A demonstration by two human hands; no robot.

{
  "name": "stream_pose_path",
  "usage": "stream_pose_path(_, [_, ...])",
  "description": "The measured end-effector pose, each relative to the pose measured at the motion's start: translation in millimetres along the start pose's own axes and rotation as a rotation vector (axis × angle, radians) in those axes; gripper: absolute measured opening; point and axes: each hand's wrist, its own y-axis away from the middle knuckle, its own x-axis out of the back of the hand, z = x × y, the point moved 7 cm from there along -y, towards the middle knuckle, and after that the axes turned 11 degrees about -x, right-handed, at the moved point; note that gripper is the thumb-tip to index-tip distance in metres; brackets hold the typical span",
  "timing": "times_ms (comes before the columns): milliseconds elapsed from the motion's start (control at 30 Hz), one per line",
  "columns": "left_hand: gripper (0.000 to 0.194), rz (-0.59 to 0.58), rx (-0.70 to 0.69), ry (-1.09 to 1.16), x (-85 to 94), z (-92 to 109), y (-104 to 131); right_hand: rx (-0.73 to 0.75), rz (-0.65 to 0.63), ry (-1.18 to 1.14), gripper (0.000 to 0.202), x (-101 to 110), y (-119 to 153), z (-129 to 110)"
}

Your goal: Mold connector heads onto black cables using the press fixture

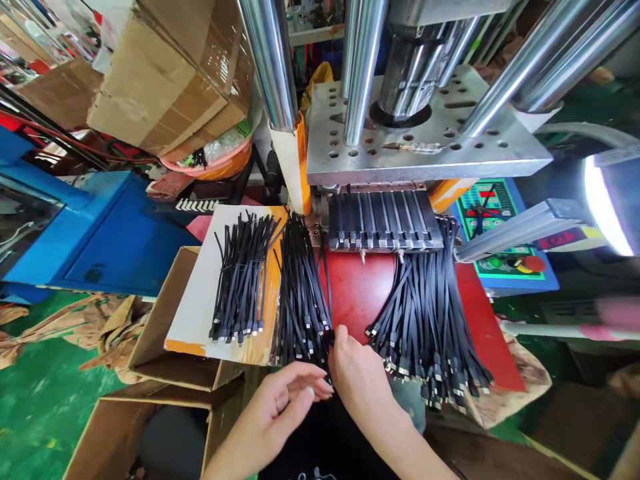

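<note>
Left hand [283, 408], half-curled with thumb apart, hangs right of an open brown cardboard box [90, 437] holding a dark round-edged item [173, 440]; right hand [357, 367] pinches a flat black cable [329, 339] beside the middle black cable bundle [303, 280].

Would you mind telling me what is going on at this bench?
A person works bare-handed at a press. The right hand appears to pinch a black cable, while the left hand curls beside it; whether it holds anything is unclear. More cables sit in a slotted fixture below the perforated metal plate, with a pile on the red tabletop and a bundle on the white board.
</note>
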Motion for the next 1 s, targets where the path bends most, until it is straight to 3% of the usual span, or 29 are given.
stream_pose_path(100, [0.044,-0.161,0.109,0.058,-24.5,-12,14,-0.05,-0.064,-0.043,0.02,4,6,9])
stream_pose_path(167, [0.057,-0.242,0.174,0.163,-41.8,-16,17,0.012,-0.073,-0.163,0.018,8,22,19])
stream_pose_path(233, [0.069,-0.159,0.192,0.358,-53.8,-18,9,0.135,-0.139,-0.325,0.014,11,45,32])
stream_pose_path(333, [0.061,0.136,0.137,0.62,-62.3,-20,-17,0.268,-0.329,-0.471,0.011,17,70,55])
stream_pose_path(400, [0.052,0.21,0.074,0.668,-69.1,-18,-36,0.131,-0.23,-0.477,0.013,28,59,82])
stream_pose_path(467, [0.054,0.176,0.019,0.601,-75.4,-13,-51,-0.14,0.04,-0.393,0.024,43,36,113])
stream_pose_path(533, [0.061,0.124,-0.008,0.493,-78.5,-10,-60,-0.335,0.211,-0.239,0.029,52,19,130])
stream_pose_path(633, [0.072,0.04,0.034,0.411,-83.3,-11,-69,-0.323,0.238,-0.243,0.025,53,12,128])
stream_pose_path(700, [0.075,0.035,0.072,0.457,-86.3,-12,-74,-0.162,0.185,-0.467,0.03,50,25,118])
stream_pose_path(833, [0.062,0.051,0.133,0.771,-97.1,-7,-84,0.17,-0.102,-0.748,0.042,30,74,103])
stream_pose_path(933, [0.052,-0.096,0.129,0.931,-110.7,7,-83,0.175,-0.252,-0.811,0.035,13,90,115])
stream_pose_path(1000, [0.056,-0.236,0.065,0.859,-118.1,17,-74,0.116,-0.287,-0.976,0.038,13,82,122])
